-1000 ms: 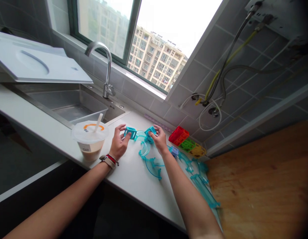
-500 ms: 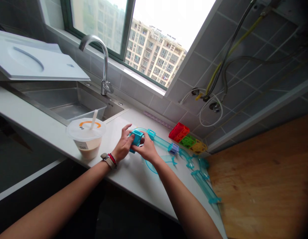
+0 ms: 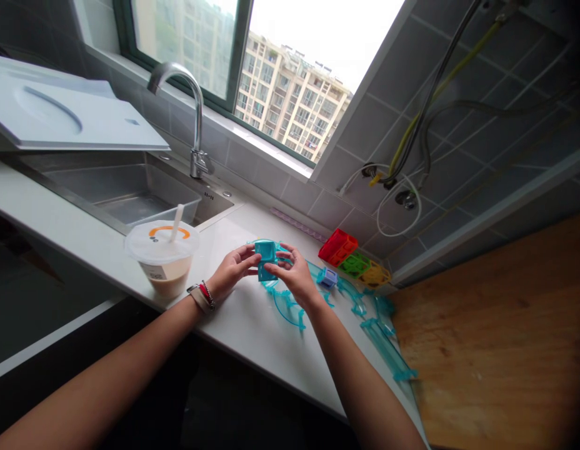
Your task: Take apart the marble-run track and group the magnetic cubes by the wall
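Observation:
Between my two hands are two teal hollow toy blocks (image 3: 265, 252), one stacked above the other and held up over the counter. My left hand (image 3: 234, 270) pinches them from the left side. On the right, my right hand (image 3: 297, 275) grips them with thumb and fingers. Behind and below the blocks lies a clear teal curved track piece (image 3: 287, 308) on the counter. A small blue-violet block (image 3: 327, 278) sits just right of my right hand, beside more teal track.
A lidded drink cup (image 3: 161, 262) with a straw stands left of my hands, near the sink (image 3: 130, 187) and faucet (image 3: 199, 125). Red blocks (image 3: 337, 247), green blocks (image 3: 355, 265) and yellow blocks (image 3: 377, 275) line the wall. A straight teal track (image 3: 388, 350) lies near the wooden board (image 3: 496, 337).
The blocks have turned from a tilt to nearly upright, facing me, and moved slightly right. My right hand has shifted to their right side, and my left fingers have changed their hold.

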`<state>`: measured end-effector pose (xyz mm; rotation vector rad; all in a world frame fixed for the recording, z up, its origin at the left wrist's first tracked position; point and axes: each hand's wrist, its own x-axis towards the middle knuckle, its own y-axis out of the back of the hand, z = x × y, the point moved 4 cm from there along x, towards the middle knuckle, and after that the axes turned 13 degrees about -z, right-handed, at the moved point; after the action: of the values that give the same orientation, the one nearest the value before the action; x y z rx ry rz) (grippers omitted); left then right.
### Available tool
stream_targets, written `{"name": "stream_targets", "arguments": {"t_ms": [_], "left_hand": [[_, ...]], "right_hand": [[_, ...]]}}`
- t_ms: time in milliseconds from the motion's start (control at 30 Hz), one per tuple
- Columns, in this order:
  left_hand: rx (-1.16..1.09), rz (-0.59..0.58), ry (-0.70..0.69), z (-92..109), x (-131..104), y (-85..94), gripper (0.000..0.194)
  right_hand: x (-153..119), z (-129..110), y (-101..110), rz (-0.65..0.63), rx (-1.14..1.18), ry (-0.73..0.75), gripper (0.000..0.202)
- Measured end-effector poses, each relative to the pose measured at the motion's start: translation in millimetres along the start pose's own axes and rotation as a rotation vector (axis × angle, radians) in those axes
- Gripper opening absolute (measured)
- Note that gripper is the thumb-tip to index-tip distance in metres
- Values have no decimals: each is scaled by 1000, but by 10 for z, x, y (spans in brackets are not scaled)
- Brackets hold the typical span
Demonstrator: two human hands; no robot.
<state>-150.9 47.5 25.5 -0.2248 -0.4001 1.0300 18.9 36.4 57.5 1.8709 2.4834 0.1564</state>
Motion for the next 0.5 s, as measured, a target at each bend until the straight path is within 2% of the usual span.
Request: {"name": "stream_targets", "arguments": {"t_ms": [133,233,367,500], "left_hand": [[-39,-140,27,39,-13,-60,49],[-28,-163,8,46,-12,-50,44],[-22,-178,-24,26,0,-34,38],[-98,-220,-3,16,-3,-57,40]], "right_hand": [[-49,44,-6,3,188,-87,84],[-73,89,-46,-38,336,-131,79],[-100,131,-71,-96,384,-98,81],[-104,150,-65,-68,404,-14,68]]}}
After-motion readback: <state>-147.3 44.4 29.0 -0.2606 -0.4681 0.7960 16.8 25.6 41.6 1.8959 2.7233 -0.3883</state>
